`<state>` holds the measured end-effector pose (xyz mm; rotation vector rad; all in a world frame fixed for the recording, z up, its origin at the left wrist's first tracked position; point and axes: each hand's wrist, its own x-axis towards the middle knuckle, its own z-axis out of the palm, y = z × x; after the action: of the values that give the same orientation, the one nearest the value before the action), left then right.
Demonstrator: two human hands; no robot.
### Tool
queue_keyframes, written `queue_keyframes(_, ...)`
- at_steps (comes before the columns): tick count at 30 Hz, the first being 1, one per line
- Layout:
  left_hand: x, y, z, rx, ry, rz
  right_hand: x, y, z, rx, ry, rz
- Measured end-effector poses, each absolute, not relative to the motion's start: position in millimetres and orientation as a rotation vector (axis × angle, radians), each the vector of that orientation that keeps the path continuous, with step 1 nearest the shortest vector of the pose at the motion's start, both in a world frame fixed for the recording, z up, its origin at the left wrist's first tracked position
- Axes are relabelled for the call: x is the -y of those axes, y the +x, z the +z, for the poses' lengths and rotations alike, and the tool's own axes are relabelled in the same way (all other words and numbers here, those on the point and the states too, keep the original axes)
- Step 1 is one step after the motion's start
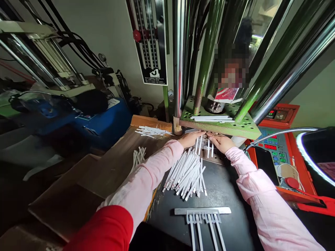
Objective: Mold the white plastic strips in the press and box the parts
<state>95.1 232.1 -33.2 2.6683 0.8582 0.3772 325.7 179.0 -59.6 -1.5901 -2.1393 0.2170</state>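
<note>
My left hand and my right hand reach side by side under the green press plate, fingers stretched forward onto the mould area. A few white strips lie in a row just below the fingertips. Whether either hand grips a strip is hidden by the plate's shadow. A loose pile of white strips lies on the dark work plate between my pink sleeves. Nearer to me rests a grey metal comb-like fixture with several strips hanging from it.
More white strips lie on the brown board at left, one bundle and one scatter. A red control panel with a phone stands at right. Steel columns rise above; a blue machine sits left.
</note>
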Motion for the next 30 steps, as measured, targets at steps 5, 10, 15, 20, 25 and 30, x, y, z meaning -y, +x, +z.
queue_keyframes(5,-206.0,83.9,-5.8,-0.851,2.710,0.337,-143.3,321.6,-34.4,2.080,-1.555,0.182)
queue_keyframes(10,-118.3,2.2,15.2,-0.815,2.795,0.422,-9.8,345.3,-30.5,2.028,-1.453,0.165)
queue_keyframes(15,0.9,-101.3,-6.7,-0.992,2.765,0.271,145.6,353.5,-70.6,2.175,-1.586,-0.007)
queue_keyframes(20,60.7,-125.9,-52.0,-1.315,2.832,0.251,203.1,323.8,-106.9,2.244,-1.735,-0.272)
queue_keyframes(25,65.8,-109.8,-63.4,-1.536,2.822,0.286,200.6,311.6,-108.3,2.220,-1.889,-0.369)
queue_keyframes(30,64.9,-110.1,-64.8,-1.547,2.830,0.342,201.9,312.9,-105.6,2.210,-1.883,-0.385)
